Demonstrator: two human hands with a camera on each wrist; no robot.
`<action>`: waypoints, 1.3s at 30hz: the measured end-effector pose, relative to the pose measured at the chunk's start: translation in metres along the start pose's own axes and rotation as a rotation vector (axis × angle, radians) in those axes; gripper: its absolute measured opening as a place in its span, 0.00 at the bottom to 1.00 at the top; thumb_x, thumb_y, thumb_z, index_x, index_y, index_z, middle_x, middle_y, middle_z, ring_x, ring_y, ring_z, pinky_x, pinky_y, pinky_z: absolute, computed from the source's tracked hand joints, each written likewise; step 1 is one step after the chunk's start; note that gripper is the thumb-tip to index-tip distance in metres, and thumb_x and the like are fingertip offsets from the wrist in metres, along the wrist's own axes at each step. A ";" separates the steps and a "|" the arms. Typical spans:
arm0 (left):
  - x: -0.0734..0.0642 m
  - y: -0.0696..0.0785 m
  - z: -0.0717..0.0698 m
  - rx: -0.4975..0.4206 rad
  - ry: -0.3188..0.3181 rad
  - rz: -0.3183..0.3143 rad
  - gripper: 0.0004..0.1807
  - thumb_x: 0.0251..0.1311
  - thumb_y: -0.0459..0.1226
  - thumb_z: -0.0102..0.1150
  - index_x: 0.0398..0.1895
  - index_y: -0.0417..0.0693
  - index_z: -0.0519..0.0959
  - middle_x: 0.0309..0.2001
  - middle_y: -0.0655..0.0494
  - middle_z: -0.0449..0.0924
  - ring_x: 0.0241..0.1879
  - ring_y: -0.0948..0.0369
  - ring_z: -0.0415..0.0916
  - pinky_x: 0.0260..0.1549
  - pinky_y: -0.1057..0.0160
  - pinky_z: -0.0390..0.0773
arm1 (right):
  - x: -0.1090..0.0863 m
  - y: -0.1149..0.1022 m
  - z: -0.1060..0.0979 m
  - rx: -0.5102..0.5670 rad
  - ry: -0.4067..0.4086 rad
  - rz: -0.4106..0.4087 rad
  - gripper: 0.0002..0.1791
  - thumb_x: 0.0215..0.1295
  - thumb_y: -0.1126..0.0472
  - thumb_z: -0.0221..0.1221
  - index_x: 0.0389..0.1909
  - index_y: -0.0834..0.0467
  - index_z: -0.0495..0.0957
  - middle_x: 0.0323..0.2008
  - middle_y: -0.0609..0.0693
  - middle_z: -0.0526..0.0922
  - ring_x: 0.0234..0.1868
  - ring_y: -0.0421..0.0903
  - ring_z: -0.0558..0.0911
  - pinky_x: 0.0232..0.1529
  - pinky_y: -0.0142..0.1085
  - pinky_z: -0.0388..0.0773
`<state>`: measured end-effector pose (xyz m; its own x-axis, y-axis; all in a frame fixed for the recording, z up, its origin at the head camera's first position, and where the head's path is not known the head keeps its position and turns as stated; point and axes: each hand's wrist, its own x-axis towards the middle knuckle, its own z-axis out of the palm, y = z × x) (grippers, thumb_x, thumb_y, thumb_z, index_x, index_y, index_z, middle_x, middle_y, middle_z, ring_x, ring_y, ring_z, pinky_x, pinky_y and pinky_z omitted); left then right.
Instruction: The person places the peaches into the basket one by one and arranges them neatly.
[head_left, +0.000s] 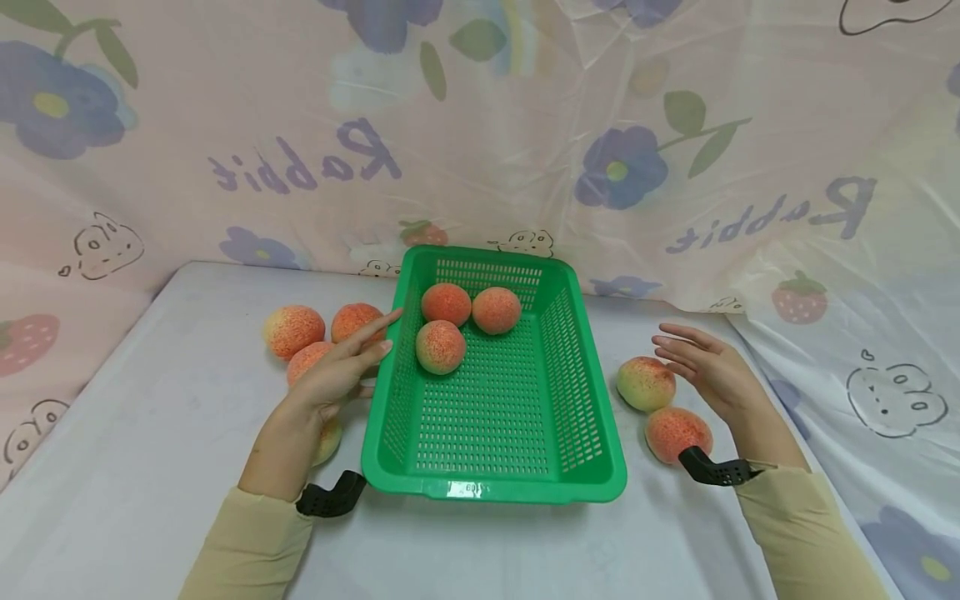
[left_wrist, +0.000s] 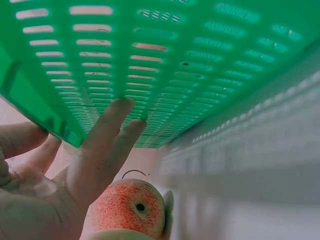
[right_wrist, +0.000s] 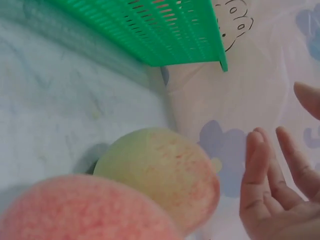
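A green plastic basket (head_left: 483,417) with slotted walls holds three peaches, one of them a yellow-red peach (head_left: 441,347). My left hand (head_left: 330,379) is at the basket's left side, thumb and forefinger by the rim. In the left wrist view, two fairly straight fingers (left_wrist: 107,137) lie against the slotted wall from outside. My right hand (head_left: 708,367) hovers with loosely extended fingers, holding nothing. Close by it lie a yellow-green peach (head_left: 645,384) and a redder peach (head_left: 678,435), both also large in the right wrist view.
Several peaches lie left of the basket, including an orange peach (head_left: 295,331) and one partly hidden under my left wrist. A white cloth covers the table (head_left: 150,400). Behind it hangs a patterned curtain (head_left: 480,125) with flowers and rabbits.
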<state>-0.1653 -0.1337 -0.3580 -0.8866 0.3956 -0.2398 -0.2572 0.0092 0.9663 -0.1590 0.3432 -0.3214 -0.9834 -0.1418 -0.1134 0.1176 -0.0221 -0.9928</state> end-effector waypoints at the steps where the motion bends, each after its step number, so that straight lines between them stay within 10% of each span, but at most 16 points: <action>1: 0.000 0.000 0.000 0.000 0.000 0.000 0.28 0.76 0.41 0.38 0.75 0.69 0.49 0.68 0.41 0.61 0.52 0.56 0.78 0.44 0.57 0.81 | 0.000 0.001 -0.001 -0.007 0.016 -0.001 0.12 0.70 0.65 0.54 0.46 0.46 0.79 0.42 0.39 0.85 0.43 0.34 0.83 0.46 0.25 0.77; 17: -0.001 0.000 0.001 -0.004 0.009 -0.003 0.28 0.75 0.41 0.39 0.75 0.70 0.50 0.69 0.40 0.61 0.51 0.57 0.79 0.43 0.58 0.82 | 0.000 0.022 -0.010 -0.053 0.195 -0.006 0.08 0.67 0.61 0.59 0.42 0.45 0.80 0.38 0.35 0.83 0.44 0.30 0.78 0.48 0.23 0.73; 25: -0.001 -0.001 0.001 -0.006 0.006 0.004 0.28 0.75 0.42 0.39 0.75 0.69 0.50 0.68 0.38 0.62 0.50 0.58 0.80 0.42 0.59 0.82 | -0.001 0.027 -0.015 -0.305 0.143 0.195 0.29 0.68 0.46 0.56 0.68 0.44 0.63 0.68 0.51 0.61 0.66 0.44 0.62 0.73 0.55 0.45; 32: -0.001 -0.001 0.001 -0.007 0.003 0.008 0.28 0.75 0.41 0.39 0.75 0.68 0.50 0.67 0.37 0.62 0.49 0.58 0.80 0.42 0.58 0.82 | 0.000 0.034 -0.021 -0.350 0.073 0.260 0.38 0.69 0.45 0.54 0.75 0.49 0.51 0.73 0.57 0.50 0.74 0.59 0.47 0.72 0.55 0.48; 39: -0.001 0.000 0.001 -0.017 0.004 0.008 0.28 0.75 0.41 0.39 0.75 0.69 0.51 0.68 0.38 0.62 0.51 0.57 0.80 0.42 0.57 0.82 | 0.002 0.041 -0.027 -0.415 0.014 0.310 0.39 0.70 0.46 0.54 0.76 0.52 0.49 0.71 0.60 0.53 0.63 0.47 0.64 0.64 0.46 0.65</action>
<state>-0.1638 -0.1334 -0.3576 -0.8903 0.3917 -0.2323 -0.2565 -0.0097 0.9665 -0.1597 0.3690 -0.3629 -0.9132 -0.0660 -0.4021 0.3417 0.4136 -0.8439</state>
